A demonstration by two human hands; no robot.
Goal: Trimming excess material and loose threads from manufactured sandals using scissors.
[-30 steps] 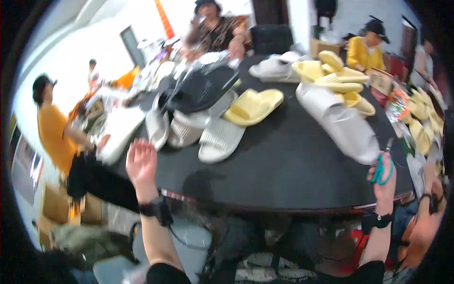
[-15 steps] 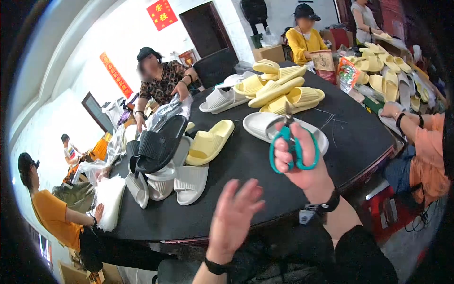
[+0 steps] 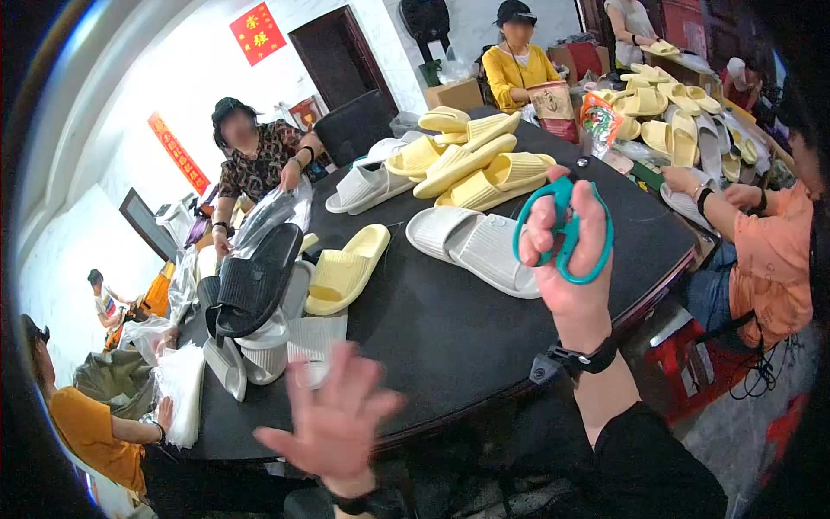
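My right hand (image 3: 572,272) is raised over the table's right side, its fingers through the teal handles of a pair of scissors (image 3: 566,227); the blades barely show. Just left of it, two grey slippers (image 3: 471,246) lie together on the black table (image 3: 415,333). My left hand (image 3: 333,415), blurred, is held above the near edge with fingers spread and nothing in it. Beyond its fingertips lie a grey slipper (image 3: 317,336) and a pile of grey slippers topped by a black slipper (image 3: 259,281). A yellow slipper (image 3: 347,270) lies beside that pile.
Yellow slippers (image 3: 471,164) are heaped toward the far side. A person across the table handles clear plastic bags (image 3: 268,212). At the left, a person's hand rests on a stack of white bags (image 3: 181,394). Someone in orange (image 3: 769,268) sits at the right, near more slippers (image 3: 670,112).
My left hand has swung left and lower, its fingers spreading. The scissors, still in my right hand, have turned and shifted slightly right. The whole view has turned right.
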